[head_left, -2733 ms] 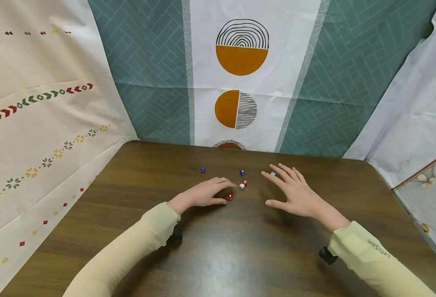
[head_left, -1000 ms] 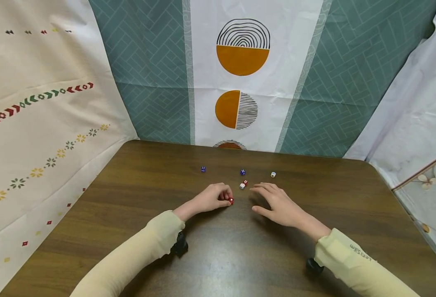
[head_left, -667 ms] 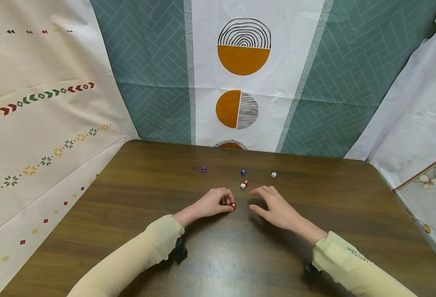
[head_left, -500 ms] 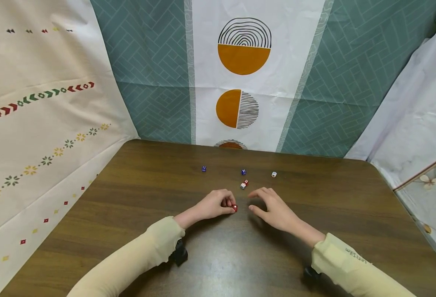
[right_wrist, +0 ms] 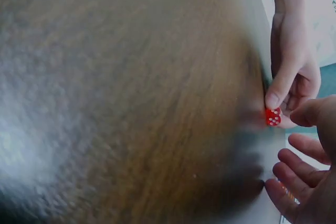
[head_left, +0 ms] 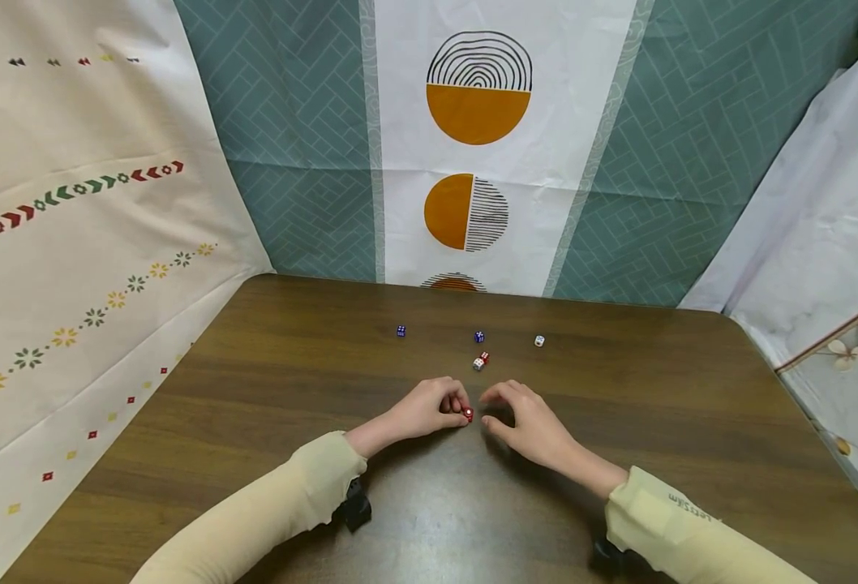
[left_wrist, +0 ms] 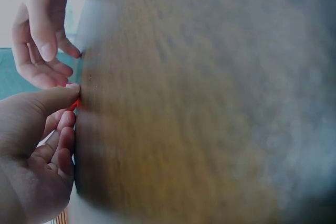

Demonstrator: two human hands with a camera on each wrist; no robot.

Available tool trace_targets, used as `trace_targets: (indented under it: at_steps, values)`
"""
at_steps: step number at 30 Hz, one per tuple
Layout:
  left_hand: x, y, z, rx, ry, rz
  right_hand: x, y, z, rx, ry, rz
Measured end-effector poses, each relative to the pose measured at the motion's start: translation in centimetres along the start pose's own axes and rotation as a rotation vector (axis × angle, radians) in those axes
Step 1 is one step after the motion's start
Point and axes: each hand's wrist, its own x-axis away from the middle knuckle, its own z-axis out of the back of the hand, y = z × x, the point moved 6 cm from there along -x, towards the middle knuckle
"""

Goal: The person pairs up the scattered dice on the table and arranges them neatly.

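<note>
My left hand (head_left: 429, 407) pinches a red die (head_left: 469, 414) between thumb and fingertips, low over the brown table (head_left: 290, 341). White pips show on the red die (right_wrist: 273, 117) in the right wrist view. Just to its right, my right hand (head_left: 534, 422) holds nothing; its fingers are loosely bent, with thumb and fingertips pointing at the die across a small gap. In the left wrist view my thumb covers most of the red die (left_wrist: 74, 104). Beyond the hands, a white die (head_left: 478, 364) sits against a second red die (head_left: 484, 356).
Farther back on the table lie a blue die (head_left: 401, 331) at the left, another blue die (head_left: 479, 337) in the middle and a white die (head_left: 539, 341) at the right. A patterned cloth (head_left: 298, 162) hangs behind the table's far edge.
My left hand has closed on the red die and brought it right and nearer to me. My right hand has come left and nearer, from over the far white die to beside the red one.
</note>
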Motion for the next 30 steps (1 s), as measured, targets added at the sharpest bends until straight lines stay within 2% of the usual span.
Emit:
trace_targets:
  at_steps: [7,16,30]
  values:
    - [0.2,0.3,-0.2,-0.007,-0.016,-0.017,0.0,0.3,-0.8,-0.006,-0.014,-0.028]
    - [0.7,0.5,-0.6,0.056,-0.018,-0.006,0.2,0.3,-1.6,-0.051,-0.048,-0.039]
    - [0.6,0.3,-0.6,0.073,-0.027,0.004,0.0,0.4,-2.1,-0.049,-0.027,-0.058]
